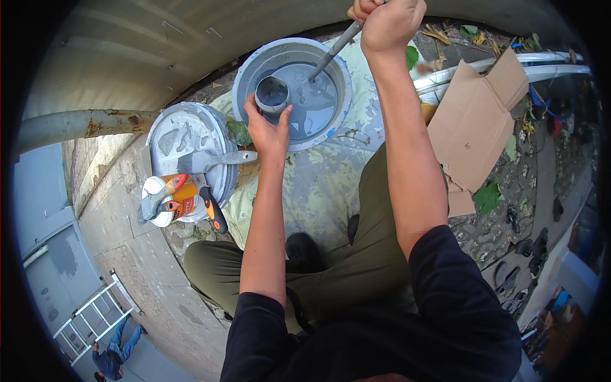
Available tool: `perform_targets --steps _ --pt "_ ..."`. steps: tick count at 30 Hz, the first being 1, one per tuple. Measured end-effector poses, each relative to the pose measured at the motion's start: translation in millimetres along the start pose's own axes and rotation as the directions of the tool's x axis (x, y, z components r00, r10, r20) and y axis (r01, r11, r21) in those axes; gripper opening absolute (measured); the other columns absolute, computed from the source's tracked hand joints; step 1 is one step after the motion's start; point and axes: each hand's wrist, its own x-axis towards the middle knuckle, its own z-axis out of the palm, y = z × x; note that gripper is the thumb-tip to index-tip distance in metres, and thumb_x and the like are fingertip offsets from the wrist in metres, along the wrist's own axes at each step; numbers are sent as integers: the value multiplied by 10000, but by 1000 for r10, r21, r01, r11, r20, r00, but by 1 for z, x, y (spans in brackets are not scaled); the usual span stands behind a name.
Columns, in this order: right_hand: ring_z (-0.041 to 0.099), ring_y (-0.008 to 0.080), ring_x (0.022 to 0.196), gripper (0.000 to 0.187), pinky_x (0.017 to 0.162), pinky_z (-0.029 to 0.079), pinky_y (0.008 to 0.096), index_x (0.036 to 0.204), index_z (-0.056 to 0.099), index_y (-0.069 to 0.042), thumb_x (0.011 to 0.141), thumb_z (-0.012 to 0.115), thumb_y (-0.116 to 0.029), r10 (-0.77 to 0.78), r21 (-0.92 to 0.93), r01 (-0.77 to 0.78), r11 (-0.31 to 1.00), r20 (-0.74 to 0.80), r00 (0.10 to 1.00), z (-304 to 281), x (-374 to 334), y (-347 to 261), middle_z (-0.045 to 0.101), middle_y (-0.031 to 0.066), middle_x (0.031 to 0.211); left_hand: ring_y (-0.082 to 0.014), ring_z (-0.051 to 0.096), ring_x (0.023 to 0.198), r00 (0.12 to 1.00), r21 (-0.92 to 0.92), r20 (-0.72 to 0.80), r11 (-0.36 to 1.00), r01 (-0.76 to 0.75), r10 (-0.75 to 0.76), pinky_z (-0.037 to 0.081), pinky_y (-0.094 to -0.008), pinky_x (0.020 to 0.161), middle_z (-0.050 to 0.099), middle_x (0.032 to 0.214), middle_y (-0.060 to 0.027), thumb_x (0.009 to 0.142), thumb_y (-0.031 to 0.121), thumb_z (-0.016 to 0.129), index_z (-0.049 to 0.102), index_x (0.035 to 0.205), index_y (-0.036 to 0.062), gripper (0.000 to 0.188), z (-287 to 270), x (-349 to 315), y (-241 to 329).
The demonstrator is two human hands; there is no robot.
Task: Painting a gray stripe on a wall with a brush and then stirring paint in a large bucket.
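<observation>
A round grey bucket [344, 95] of grey liquid, like paint or thin plaster, stands in front of me. My left hand [270, 135] is closed around a small grey-coated cup [273, 105] at the bucket's near left side. The cup's mouth faces up and its inside looks grey; how full it is I cannot tell. Raised high at the far right, my right hand [394, 30] grips a grey-smeared stick [336, 51]. That stick slants down to the left, its lower end hidden in the liquid.
Left of the bucket stands a white pail with a smeared lid [198, 127], bearing a wide brush [207, 160]. A small white-and-orange tub [186, 198] with tools sits beside it. Cardboard [468, 124] lies right, a stained sheet [305, 181] below. A ladder [89, 318] and another person [114, 356] are lower left.
</observation>
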Motion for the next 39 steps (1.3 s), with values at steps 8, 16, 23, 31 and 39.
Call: perform_targets --steps 8,16,23,31,39 --pt "230 76 434 526 406 183 272 669 337 -116 1109 290 -402 11 18 -11 1000 0 1000 -3 1 -2 288 -25 525 -284 668 1201 1000 17 27 1000 -9 9 499 -382 1065 640 1330 -239 805 76 896 403 1435 -35 808 -1 -2 6" --pt "238 82 431 533 407 187 280 657 345 -111 1110 315 -389 -27 -30 26 999 -28 999 -5 -2 5 296 -18 520 -296 668 1206 999 53 40 999 -7 5 501 -381 1061 637 1332 -232 800 87 901 408 1435 -28 811 -3 -5 13" --pt "308 97 463 436 442 263 281 628 340 -99 1030 343 -267 -7 -127 3 992 -33 999 -6 -17 32 345 5 533 -313 677 1196 998 97 60 995 -34 28 510 -396 1041 645 1331 -224 797 85 899 444 1407 -7 767 -3 -4 15" --pt "396 180 465 415 485 331 361 605 422 -2 972 349 -182 -18 -381 8 924 -21 1000 -17 -50 88 401 79 514 -339 682 1190 996 149 86 989 12 -25 522 -412 1007 681 1287 -207 774 74 901 482 1373 16 733 -5 -5 22" --pt "365 148 467 412 471 302 335 621 409 -28 984 350 -215 -31 -385 20 923 -22 999 -19 -47 86 393 64 518 -403 668 1184 995 186 86 982 25 -42 519 -447 997 676 1280 -232 757 73 907 483 1380 22 755 -3 -3 23"
